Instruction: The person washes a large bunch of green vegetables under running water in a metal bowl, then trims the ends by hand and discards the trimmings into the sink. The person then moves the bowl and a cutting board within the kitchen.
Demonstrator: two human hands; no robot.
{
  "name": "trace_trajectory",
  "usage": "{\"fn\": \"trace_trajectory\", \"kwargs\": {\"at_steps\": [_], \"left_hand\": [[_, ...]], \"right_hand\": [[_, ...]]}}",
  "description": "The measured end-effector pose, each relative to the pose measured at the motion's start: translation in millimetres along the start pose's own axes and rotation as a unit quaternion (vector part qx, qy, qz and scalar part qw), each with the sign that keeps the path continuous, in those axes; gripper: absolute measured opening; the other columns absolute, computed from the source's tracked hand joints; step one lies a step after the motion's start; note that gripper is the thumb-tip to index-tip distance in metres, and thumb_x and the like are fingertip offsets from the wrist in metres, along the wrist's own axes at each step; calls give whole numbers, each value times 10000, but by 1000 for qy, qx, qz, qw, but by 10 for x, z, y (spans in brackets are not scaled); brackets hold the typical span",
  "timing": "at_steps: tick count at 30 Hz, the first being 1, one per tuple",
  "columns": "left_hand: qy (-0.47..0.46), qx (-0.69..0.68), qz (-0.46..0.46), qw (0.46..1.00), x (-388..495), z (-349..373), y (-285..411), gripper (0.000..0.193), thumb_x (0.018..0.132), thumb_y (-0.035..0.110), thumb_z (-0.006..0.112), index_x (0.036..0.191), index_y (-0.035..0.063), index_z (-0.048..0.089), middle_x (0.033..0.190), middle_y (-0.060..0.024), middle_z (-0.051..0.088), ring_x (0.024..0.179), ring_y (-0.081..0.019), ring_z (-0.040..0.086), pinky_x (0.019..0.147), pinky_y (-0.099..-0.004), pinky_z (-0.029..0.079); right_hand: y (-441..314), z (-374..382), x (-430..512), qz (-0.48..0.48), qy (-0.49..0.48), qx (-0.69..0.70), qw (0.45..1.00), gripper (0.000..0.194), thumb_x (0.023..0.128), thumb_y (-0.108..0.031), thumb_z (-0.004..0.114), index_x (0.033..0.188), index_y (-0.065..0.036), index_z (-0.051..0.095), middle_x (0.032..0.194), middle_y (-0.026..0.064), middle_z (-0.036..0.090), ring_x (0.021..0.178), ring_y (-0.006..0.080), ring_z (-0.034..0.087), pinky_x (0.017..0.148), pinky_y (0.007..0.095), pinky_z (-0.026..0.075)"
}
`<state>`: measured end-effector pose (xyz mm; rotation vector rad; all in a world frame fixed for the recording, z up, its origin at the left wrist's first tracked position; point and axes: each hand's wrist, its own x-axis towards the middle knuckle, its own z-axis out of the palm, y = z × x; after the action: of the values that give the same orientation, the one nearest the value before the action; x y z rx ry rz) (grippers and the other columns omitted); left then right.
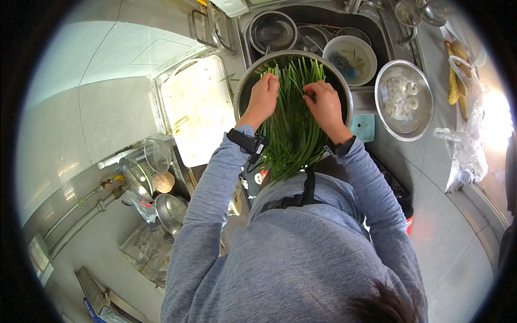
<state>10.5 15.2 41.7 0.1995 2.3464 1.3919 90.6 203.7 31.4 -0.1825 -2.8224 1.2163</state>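
Note:
A thick bunch of garlic chives [297, 133] lies across a large steel basin [349, 97], the long green leaves drooping over its near rim towards my body. My left hand [263, 96] is closed around some stalks at the left side of the bunch, and their cut ends poke out above the fist. At the right side, my right hand [324, 103] has thumb and fingertips pinched at a thin strand among the leaves. The basin's floor is mostly hidden under the chives.
Left of the basin lies a white cutting board [198, 109]. Behind is a sink [379, 24] holding a steel pot [273, 30] and a white bowl [350, 45] with a scouring pad. To the right, a steel bowl [404, 129] contains peeled shrimp [400, 99]; a plastic bag [470, 149] lies beyond.

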Motion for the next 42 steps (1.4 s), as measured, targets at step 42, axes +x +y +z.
{"fn": "trace_trajectory", "kwargs": {"at_steps": [42], "left_hand": [[163,-44,7,986,561,-339,269,300,992,304,668,976,5,656,768,-23,657,671,-107,644,635,-256,481]], "right_hand": [[58,63,78,96,-25,209,973,148,879,-117,725,977,-7,712,800,142,625,732,316,622,698,431,497]]}}
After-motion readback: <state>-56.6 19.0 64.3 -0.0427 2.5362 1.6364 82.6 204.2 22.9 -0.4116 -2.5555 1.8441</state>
